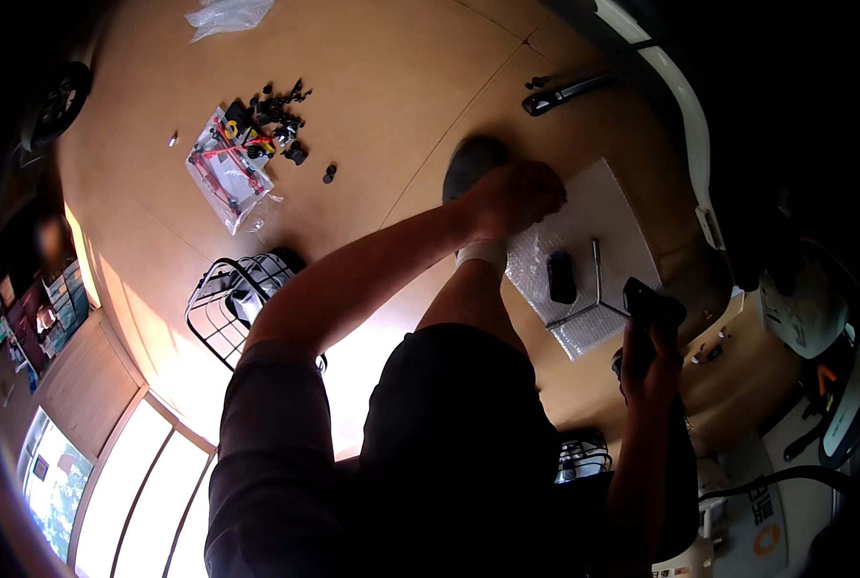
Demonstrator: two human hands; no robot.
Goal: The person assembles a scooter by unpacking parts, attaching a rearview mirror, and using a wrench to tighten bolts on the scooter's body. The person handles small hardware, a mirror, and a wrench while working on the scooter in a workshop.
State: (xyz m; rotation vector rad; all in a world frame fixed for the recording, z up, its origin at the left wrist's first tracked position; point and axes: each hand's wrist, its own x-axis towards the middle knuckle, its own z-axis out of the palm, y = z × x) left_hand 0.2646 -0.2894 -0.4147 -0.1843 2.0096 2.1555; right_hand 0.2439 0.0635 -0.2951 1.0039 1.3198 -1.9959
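My left hand [515,197] reaches out over my knee and closes on the near corner of a white bubble-wrap sheet [608,207] lying on the wooden floor. On the sheet rest a small black block [560,277] and a thin L-shaped metal rod [596,284]. My right hand [648,358] is raised beside the sheet's right edge and grips a dark, flat black object [650,301]. My shoe [470,164] shows just behind the left hand.
A black wire basket [230,301] sits at left. Farther off lie a clear bag with red parts [226,169], several loose black pieces [278,111], a black handle part [565,91] and a white curved frame [685,106] at right.
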